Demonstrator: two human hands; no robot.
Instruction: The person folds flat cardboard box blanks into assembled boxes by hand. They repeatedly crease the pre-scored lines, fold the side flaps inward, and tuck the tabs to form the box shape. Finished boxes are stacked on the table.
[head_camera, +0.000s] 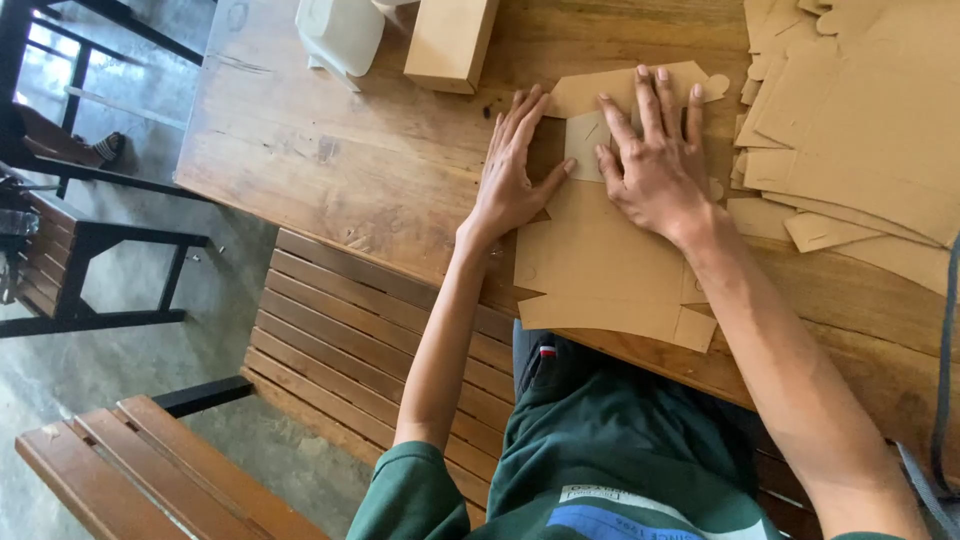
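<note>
You sit on a slatted wooden bench (330, 330) at a wooden table (350, 150), looking down at your own two hands. A flat, die-cut brown cardboard box blank (600, 260) lies on the table right in front of you, its near edge reaching the table's edge above your lap. Your left hand (510, 170) rests flat and open on the table, fingers spread, its thumb touching the blank's left side. Your right hand (655, 160) presses down with an open palm and straight fingers on a folded-in panel at the blank's far end; neither hand grips anything. By the look of it, you are creasing a flap down. The next fold would call for steady pressure along the scored line while the other hand keeps the sheet from sliding.

Counted: one blank under your hands; one stack of further flat blanks (850, 120) to the right, too overlapped to number; one assembled brown box (450, 40) and one white container (340, 30) at the far edge.
</note>
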